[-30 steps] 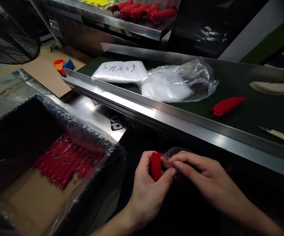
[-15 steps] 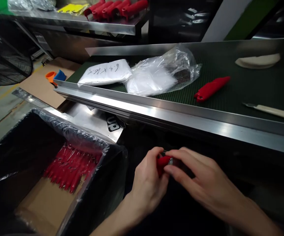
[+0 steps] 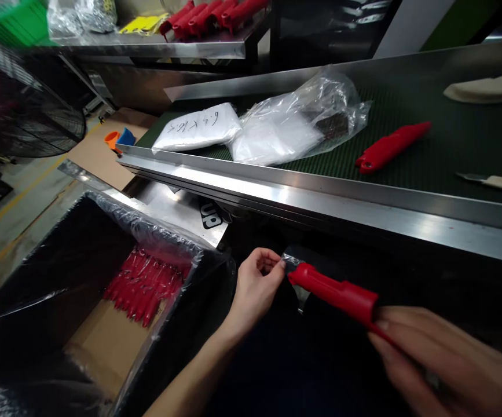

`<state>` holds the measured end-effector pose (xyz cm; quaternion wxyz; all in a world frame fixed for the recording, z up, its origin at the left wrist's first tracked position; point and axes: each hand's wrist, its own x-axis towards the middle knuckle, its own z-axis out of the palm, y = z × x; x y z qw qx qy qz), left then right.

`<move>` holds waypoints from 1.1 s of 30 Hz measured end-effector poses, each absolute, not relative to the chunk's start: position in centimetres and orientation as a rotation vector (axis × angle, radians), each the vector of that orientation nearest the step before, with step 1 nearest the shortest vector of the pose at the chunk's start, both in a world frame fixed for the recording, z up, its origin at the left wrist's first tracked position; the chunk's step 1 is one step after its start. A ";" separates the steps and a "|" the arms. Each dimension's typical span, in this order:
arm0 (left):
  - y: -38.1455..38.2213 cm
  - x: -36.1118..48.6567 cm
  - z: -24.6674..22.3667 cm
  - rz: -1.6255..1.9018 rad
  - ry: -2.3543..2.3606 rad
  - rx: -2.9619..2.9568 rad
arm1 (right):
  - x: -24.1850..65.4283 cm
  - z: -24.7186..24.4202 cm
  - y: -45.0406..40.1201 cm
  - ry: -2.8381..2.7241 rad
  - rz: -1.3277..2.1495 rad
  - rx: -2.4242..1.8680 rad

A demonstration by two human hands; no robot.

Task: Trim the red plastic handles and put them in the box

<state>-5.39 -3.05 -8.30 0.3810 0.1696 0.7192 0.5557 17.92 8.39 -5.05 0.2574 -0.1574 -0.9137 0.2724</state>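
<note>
My right hand (image 3: pixel 442 362) grips the near end of a long red handle-shaped piece (image 3: pixel 335 292), which points left. Its tip sits at the mouth of a small clear plastic bag (image 3: pixel 296 272). My left hand (image 3: pixel 257 284) pinches the edge of that bag between thumb and fingers. Both hands are low in front of the steel rail (image 3: pixel 320 200) of the conveyor, to the right of a lined box (image 3: pixel 103 278).
The box holds several red pieces (image 3: pixel 146 284) on cardboard. On the green belt (image 3: pixel 450 150) lie another red piece (image 3: pixel 389 147), two packs of clear bags (image 3: pixel 198 127), a knife (image 3: pixel 494 182) and a white pad. More red pieces (image 3: pixel 211 13) lie on a far steel shelf. A fan stands at left.
My hands have moved apart. The right hand has drawn back to the right along the red piece, which now lies stretched out, its tip at the bag held by my left hand.
</note>
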 end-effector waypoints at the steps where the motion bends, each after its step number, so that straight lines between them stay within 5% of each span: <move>1: -3.1 -5.2 -8.1 1.424 1.822 0.409 | 17.6 -5.2 8.3 -2.545 0.633 -0.281; 5: -3.6 -4.6 -7.0 1.439 1.759 0.371 | 15.6 -5.0 8.0 -2.697 0.389 -0.027; 12: -4.4 -5.0 -7.1 1.471 1.733 0.503 | 14.2 -4.4 8.2 -2.788 0.508 0.198; 24: -6.0 -2.3 -9.4 1.662 2.019 0.619 | 9.7 -7.0 2.0 -2.145 1.032 -0.953; 28: -6.1 -2.7 -9.5 1.681 1.985 0.680 | 8.9 -8.2 2.7 -2.215 1.001 -0.766; 33: -7.2 -4.6 -8.6 1.631 1.998 0.778 | 8.6 -7.8 7.3 -2.582 0.753 -0.047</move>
